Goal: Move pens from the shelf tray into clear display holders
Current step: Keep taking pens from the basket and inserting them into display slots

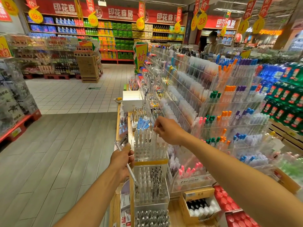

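Your left hand [122, 158] grips a white pen [126, 163], axis slanting lower-right toward the holder [150, 154] just right; right hand [168, 129] pinches a pen-top [155, 128] at frame centre.

Left half of frame: open floor [57, 145], free passage. Centre: clear holders [150, 149] packed tight with upright pens, little gap between. Right: tiered acrylic racks [213, 104] wall off reach. White box [132, 99] blocks shelf edge behind.

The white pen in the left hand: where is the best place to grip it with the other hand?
Grip the white pen at its free upper end, coming from above and left. It sticks up slanting out of the left hand, while its lower tip lies against the clear holder.
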